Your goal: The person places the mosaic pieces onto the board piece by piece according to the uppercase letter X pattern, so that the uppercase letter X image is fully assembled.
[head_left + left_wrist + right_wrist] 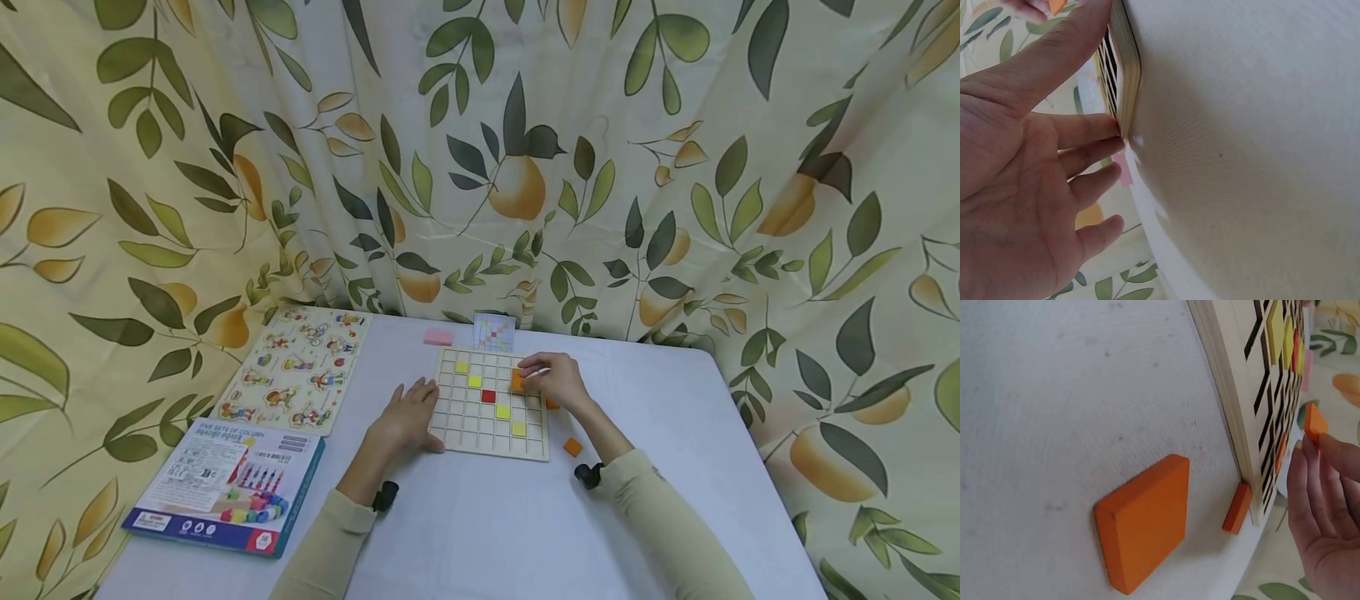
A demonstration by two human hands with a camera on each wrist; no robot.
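Observation:
A wooden grid board [459,427] lies on the table, with yellow tiles along a diagonal and a red tile [488,397] among them. My left hand [405,417] rests against the board's left side, thumb near the front corner and fingers extended along the edge. Above the board's right part, my right hand [558,379] pinches an orange square tile [1315,422] between thumb and fingertips. In the right wrist view another orange tile [1280,453] sits in the grid below it. Two loose orange tiles, one nearer [1147,525] and one by the board's edge [1238,509], lie on the table.
A small pattern card [493,332] stands behind the board, with a pink block [438,337] to its left. At the left lie a picture board [300,367] and a boxed set [225,487]. A leaf-patterned curtain [517,167] hangs behind the table.

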